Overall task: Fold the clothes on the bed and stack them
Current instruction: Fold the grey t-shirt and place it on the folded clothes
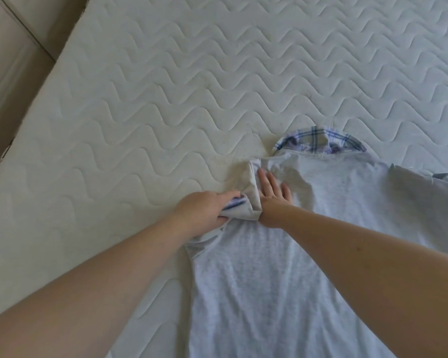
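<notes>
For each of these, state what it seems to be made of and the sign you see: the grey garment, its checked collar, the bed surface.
Grey garment: soft heathered knit, probably cotton jersey; it creases and drapes limply.
Checked collar: thin woven plaid cloth, matte, with crossing blue lines.
Bed surface: white quilted fabric, likely padded; stitched waves dimple it.

You are looking down on a white quilted mattress stitched all over in wavy lines, with no sheet on it. Its corner sits at upper left. Beyond that edge you see a beige surface crossed by a dark seam, perhaps floor tiles, though it's blurred there.
</notes>
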Available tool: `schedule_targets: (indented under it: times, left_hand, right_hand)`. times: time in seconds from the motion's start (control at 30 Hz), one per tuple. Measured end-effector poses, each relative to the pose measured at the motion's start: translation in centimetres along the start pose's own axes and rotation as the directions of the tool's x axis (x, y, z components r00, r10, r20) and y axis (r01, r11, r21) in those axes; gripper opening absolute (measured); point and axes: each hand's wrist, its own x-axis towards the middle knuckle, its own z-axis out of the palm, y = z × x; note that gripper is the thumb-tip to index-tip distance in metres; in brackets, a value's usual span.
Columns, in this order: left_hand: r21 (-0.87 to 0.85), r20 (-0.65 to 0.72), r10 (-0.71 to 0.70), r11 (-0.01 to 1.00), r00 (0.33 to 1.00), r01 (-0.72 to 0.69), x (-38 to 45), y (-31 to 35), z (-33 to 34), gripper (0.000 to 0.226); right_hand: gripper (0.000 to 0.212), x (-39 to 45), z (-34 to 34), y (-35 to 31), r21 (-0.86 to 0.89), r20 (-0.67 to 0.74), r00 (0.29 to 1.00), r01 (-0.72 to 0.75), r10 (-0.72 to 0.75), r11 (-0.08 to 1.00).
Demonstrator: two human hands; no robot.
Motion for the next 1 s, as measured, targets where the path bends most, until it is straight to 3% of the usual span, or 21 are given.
schedule_targets:
  times: [0.1, 0.17, 0.2, 0.27, 0.33, 0.4, 0.53, 0.63, 0.73, 0.87, 0.93, 1.0]
  left_hand:
    - [-0.260, -0.053, -0.177, 0.953, 0.983, 0.157, -1.0, -1.1, -0.1, 0.084]
    - [-0.450, -0.054, -0.337, 0.848, 0.940, 0.278, -1.7, -2.1, -0.3, 0.094]
    - [-0.527, -0.052, -0.404, 0.788, 0.913, 0.319, -2.0, -2.7, -0.3, 0.089]
    - [-0.706, -0.016, -0.505, 0.617, 0.863, 0.348, -2.8, -3.9, -0.4, 0.054]
    - [-0.896, 0.034, -0.589, 0.340, 0.807, 0.286, -3.8, -4.9, -0.4, 0.017]
    - [-0.966, -0.027, -0.708, 0.200, 0.705, 0.164, -4.7, -6.3, -0.2, 0.005]
    - [-0.932, -0.167, -0.865, 0.296, 0.473, 0.212, -6.0, -7.9, 1.3, 0.012]
    - [-0.921, -0.127, -0.904, 0.260, 0.408, 0.291, -6.8, -7.8, 3.3, 0.015]
    - [-0.973, 0.022, -0.912, 0.075, 0.409, 0.220, -7.0, -7.8, 3.7, 0.026]
    - [-0.965, 0.261, -0.761, -0.186, 0.594, 0.186, -7.3, -6.5, 2.1, 0.033]
    - [-0.958, 0.284, -0.636, -0.218, 0.717, 0.186, -8.1, -6.2, 1.9, 0.033]
    - [-0.974, 0.222, -0.529, -0.163, 0.819, 0.159, -9.0, -6.3, 2.3, 0.041]
  right_hand:
    - [0.085, -0.2, -0.4, -0.2, 0.057, 0.007, 1.000, -0.020, 0.020, 0.998]
    - [0.088, -0.4, -0.6, -0.2, 0.087, 0.000, 1.000, -0.025, 0.026, 0.996]
    - [0.087, -0.4, -0.6, -0.2, 0.079, 0.001, 1.000, -0.023, 0.023, 0.997]
    - [0.086, -0.5, -0.6, -0.3, 0.070, 0.004, 1.000, -0.022, 0.022, 0.997]
    - [0.085, -0.5, -0.8, -0.2, 0.075, 0.009, 1.000, -0.020, 0.019, 0.997]
    - [0.087, -0.3, -1.0, -0.2, 0.079, 0.020, 1.000, -0.014, 0.012, 0.997]
    - [0.089, -0.3, -1.1, -0.2, 0.067, 0.008, 1.000, -0.009, 0.009, 0.998]
    - [0.088, -0.4, -1.1, -0.3, 0.068, -0.003, 1.000, -0.018, 0.018, 0.997]
    - [0.089, -0.4, -1.0, -0.4, 0.078, -0.004, 1.000, -0.020, 0.021, 0.997]
    - [0.089, -0.3, -0.8, -0.3, 0.079, -0.012, 1.000, -0.025, 0.026, 0.997]
    - [0.088, -0.3, -0.8, -0.4, 0.072, -0.017, 0.999, -0.036, 0.037, 0.997]
    - [0.088, -0.4, -0.8, -0.6, 0.067, -0.024, 0.998, -0.051, 0.052, 0.996]
